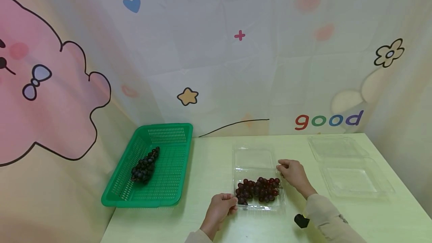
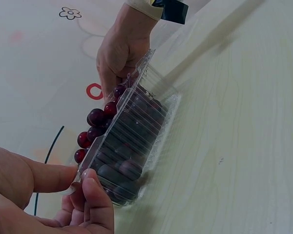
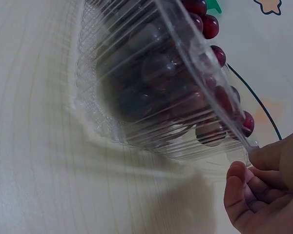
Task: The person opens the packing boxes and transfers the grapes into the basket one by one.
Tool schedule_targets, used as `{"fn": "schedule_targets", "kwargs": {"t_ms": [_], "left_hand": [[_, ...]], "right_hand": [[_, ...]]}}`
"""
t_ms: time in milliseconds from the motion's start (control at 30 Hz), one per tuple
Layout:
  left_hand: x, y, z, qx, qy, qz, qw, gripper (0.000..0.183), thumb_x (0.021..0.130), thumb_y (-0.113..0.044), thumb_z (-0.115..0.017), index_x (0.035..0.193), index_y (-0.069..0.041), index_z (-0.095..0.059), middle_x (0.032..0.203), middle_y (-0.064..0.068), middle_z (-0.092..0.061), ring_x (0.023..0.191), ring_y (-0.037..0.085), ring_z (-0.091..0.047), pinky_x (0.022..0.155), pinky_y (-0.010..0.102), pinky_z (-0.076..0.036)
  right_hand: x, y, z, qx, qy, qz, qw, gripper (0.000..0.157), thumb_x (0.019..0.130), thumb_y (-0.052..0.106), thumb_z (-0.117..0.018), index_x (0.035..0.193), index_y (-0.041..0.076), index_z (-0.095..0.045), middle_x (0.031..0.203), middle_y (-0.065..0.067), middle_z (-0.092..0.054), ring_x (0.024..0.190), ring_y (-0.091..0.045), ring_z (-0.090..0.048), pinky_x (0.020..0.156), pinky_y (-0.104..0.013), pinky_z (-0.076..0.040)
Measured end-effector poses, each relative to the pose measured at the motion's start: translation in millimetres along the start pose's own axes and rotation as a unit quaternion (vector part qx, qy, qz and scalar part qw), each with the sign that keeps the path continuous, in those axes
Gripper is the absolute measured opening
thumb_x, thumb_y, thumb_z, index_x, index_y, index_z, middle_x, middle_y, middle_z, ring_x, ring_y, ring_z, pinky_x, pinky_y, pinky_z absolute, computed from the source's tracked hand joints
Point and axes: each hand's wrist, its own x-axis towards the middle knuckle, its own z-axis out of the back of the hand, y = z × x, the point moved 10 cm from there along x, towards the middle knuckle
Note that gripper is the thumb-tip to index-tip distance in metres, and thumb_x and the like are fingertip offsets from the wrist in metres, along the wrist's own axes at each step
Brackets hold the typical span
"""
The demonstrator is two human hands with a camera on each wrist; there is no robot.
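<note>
A clear plastic clamshell container [image 1: 260,206] lies on the table with its lid [image 1: 254,156] folded back toward the wall. Dark red grapes [image 1: 258,189] fill its base, some rising above the rim. My left hand [image 1: 221,207] pinches the near left part of the rim between thumb and fingers, seen closely in the left wrist view. At the far right corner, by the hinge side, my right hand [image 1: 294,174] pinches the rim; its thumb and fingertips meet on the plastic edge in the right wrist view.
To the left stands a green plastic basket [image 1: 168,183] with a bunch of dark grapes [image 1: 144,168] inside. Another clear container [image 1: 357,194] lies spread out on the right of the table. A patterned curtain [image 1: 229,78] hangs behind the table's far edge.
</note>
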Motion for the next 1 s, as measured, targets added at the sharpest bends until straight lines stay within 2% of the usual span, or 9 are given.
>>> {"fn": "schedule_targets", "kwargs": {"t_ms": [300, 700, 1000], "left_hand": [[-0.3, 0.0, -0.7, 0.0, -0.001, -0.006, 1.0, 0.009, 0.096, 0.001, -0.068, 0.101, 0.007, -0.064, 0.088, 0.013, -0.069, 0.07, 0.012, -0.062, 0.063, 0.021, -0.054], [0.3, -0.6, 0.1, 0.007, 0.003, -0.01, 0.9999, 0.012, 0.097, -0.002, -0.068, 0.103, 0.008, -0.066, 0.089, 0.014, -0.07, 0.07, 0.011, -0.063, 0.064, 0.022, -0.055], [-2.2, -1.9, 0.3, -0.001, 0.003, -0.011, 0.9999, 0.009, 0.096, -0.001, -0.068, 0.1, 0.007, -0.065, 0.087, 0.012, -0.07, 0.069, 0.01, -0.063, 0.063, 0.021, -0.054]], "right_hand": [[-0.8, -2.1, 1.2, 0.002, 0.005, -0.011, 1.0, 0.032, 0.1, 0.007, -0.063, 0.122, -0.017, -0.065, 0.077, -0.01, -0.07, 0.064, -0.015, -0.057, 0.049, -0.026, -0.04], [0.8, -8.3, 0.2, 0.01, 0.005, -0.023, 1.0, 0.032, 0.101, 0.01, -0.064, 0.122, -0.015, -0.066, 0.088, -0.015, -0.074, 0.067, -0.013, -0.062, 0.054, -0.025, -0.047], [-0.2, -6.8, 2.0, 0.009, -0.001, -0.015, 1.0, 0.032, 0.103, 0.012, -0.063, 0.123, -0.013, -0.067, 0.092, -0.016, -0.074, 0.07, -0.015, -0.063, 0.055, -0.026, -0.05]]}}
